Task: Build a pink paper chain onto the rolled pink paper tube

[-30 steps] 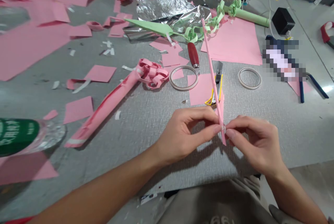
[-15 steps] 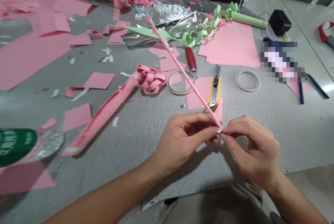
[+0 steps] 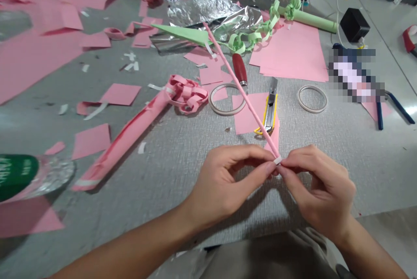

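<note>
My left hand [image 3: 228,179] pinches the near end of a thin pink rolled-paper stick [image 3: 243,92] between thumb and fingers. The stick slants away up and to the left over the table. A small white strip of tape [image 3: 278,160] sits at that near end. On its right side, my right hand [image 3: 321,190] is closed in a pinch at the strip, thumb against forefinger. Both sets of fingertips almost meet, so part of the strip is hidden. Just beyond the hands lies a yellow-edged utility knife [image 3: 269,109] with its blade out, beside pink paper [image 3: 245,114].
Two tape rolls [image 3: 312,98] lie flat on the grey table, near a red-handled tool [image 3: 239,68]. At left are a pink paper tube with curled loops [image 3: 130,133] and a green-labelled bottle [image 3: 19,175]. Behind are crumpled foil [image 3: 202,10], green paper pieces [image 3: 182,34] and a black box [image 3: 354,25].
The white strip now lies across the stick's near end instead of jutting out. Both hands remain together there. The view has shifted slightly.
</note>
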Tool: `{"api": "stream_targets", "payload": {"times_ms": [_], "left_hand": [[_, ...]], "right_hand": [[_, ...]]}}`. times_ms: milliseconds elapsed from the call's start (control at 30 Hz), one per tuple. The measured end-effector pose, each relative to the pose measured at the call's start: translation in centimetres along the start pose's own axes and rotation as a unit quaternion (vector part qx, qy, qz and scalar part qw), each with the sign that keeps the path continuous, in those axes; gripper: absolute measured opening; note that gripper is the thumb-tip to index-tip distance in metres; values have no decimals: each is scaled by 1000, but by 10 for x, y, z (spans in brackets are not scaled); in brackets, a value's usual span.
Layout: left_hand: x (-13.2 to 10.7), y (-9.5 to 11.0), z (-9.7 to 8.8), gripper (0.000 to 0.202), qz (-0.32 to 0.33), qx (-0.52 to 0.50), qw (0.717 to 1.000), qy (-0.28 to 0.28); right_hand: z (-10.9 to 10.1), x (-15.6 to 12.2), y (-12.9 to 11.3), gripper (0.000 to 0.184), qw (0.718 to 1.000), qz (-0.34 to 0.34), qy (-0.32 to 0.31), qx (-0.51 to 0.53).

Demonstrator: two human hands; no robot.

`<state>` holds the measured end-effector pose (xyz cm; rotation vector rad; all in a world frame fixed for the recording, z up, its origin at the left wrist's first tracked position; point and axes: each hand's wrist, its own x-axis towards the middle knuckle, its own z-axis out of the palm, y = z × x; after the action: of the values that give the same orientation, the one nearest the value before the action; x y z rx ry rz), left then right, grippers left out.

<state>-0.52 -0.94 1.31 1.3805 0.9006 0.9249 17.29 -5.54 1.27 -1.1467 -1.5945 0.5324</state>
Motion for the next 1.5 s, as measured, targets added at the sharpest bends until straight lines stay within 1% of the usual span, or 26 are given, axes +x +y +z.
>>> {"api": "stream_targets", "payload": {"times_ms": [167, 367, 633, 900, 1133, 1233, 1333, 1400, 1433, 1467, 1500], "left_hand": [[0, 0, 1, 14, 6, 0, 1000, 1], [-1, 3, 0, 14, 6, 1, 1000, 3], [0, 6, 0, 13, -19, -29, 999, 5], [1, 7, 1, 12, -36, -40, 999, 9], [0, 7, 0, 10, -44, -37, 998, 14], [1, 5, 0, 12, -40, -38, 998, 8], [3, 3, 1, 13, -39, -41, 998, -2], [2, 3, 1, 14, -30, -24, 999, -9], [1, 3, 0, 15, -14, -2, 1000, -7], [0, 4, -2, 17, 15, 32, 999, 2], [-1, 5, -5, 17, 61, 78, 995, 17]], "right_hand": [[1, 0, -1, 19, 1000, 5, -1, -4], [0, 0, -2, 20, 999, 32, -6, 11], [1, 1, -4, 25, 1000, 8, 3, -3], [1, 1, -5, 29, 1000, 2, 0, -6], [2, 1, -4, 30, 1000, 3, 0, -6], [2, 1, -4, 31, 1000, 0, -2, -2], [3, 2, -5, 31, 1000, 13, -1, 8], [2, 2, -4, 28, 1000, 25, 1, 14], [2, 2, -4, 26, 999, 32, 1, 15], [2, 1, -4, 24, 999, 40, 1, 14], [1, 1, -3, 22, 999, 47, 0, 11]]}}
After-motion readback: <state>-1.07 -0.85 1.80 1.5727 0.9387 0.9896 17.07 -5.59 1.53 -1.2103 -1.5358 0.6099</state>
